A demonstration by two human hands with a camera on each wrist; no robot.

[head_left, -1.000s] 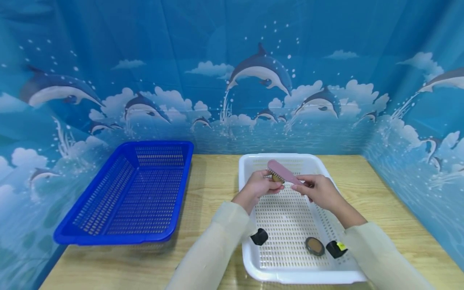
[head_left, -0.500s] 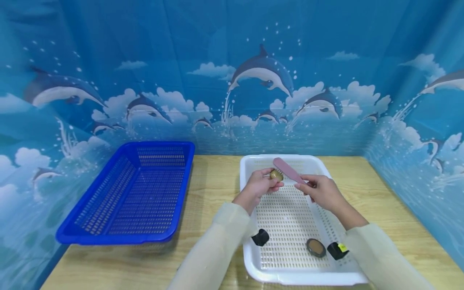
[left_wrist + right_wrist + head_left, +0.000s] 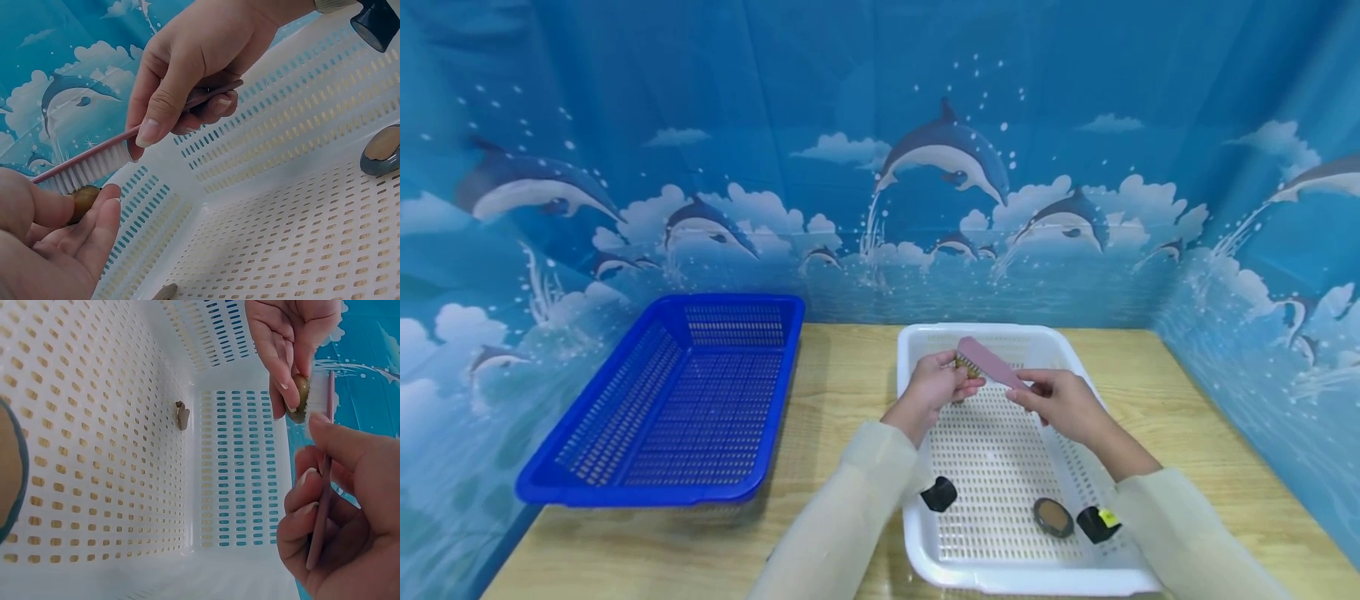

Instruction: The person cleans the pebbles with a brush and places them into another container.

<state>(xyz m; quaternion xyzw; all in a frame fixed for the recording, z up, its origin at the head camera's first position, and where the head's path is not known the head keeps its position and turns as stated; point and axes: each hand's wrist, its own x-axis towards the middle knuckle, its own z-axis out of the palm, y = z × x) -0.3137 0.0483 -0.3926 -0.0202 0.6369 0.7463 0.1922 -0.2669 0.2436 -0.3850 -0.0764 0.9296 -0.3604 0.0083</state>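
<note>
Pink brush (image 3: 988, 360): long, slim, flat-backed head; handle (image 3: 318, 534) gripped in the right hand (image 3: 1067, 406). Bristles (image 3: 319, 397) pale, in close rows. In head view lies aslant, head end up and left, bristle side toward the left hand (image 3: 934, 386). Small rounded piece (image 3: 301, 399), olive-brown, smooth, glossy; pinched between left thumb and fingers, partly covered by them. Bristle tips meet its surface. Both held up over the white basket (image 3: 1030, 578).
</note>
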